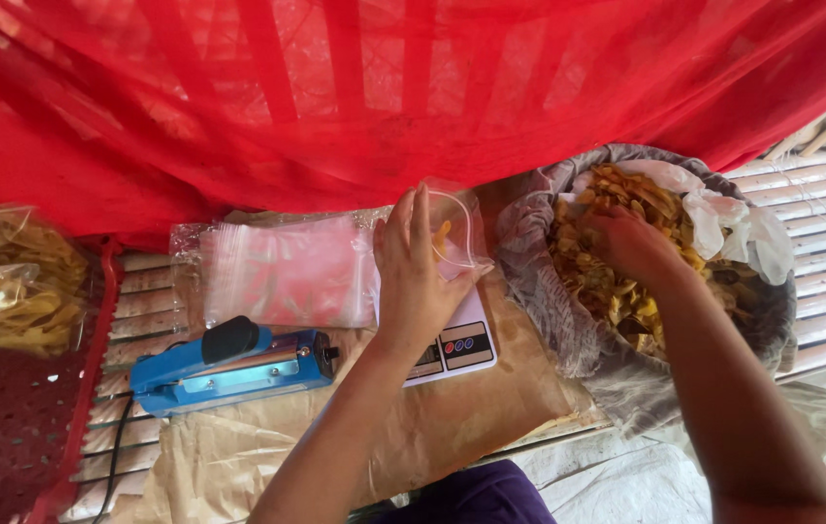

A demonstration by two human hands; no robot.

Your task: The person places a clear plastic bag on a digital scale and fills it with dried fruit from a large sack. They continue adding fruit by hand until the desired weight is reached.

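Observation:
My left hand (415,272) holds a small clear plastic bag (459,233) upright and open on a white kitchen scale (461,342); a few yellow chips lie inside the bag. My right hand (632,245) reaches into a large basket (568,320) lined with grey cloth and white plastic, its fingers buried in a heap of yellow chips (626,301). Whether it grips any chips is hidden.
A stack of empty clear zip bags (282,272) lies left of the scale. A blue heat sealer (233,369) rests on brown paper (452,427) in front. Filled chip bags (10,281) sit in a red crate (5,427) at left. Red netting (335,97) hangs behind.

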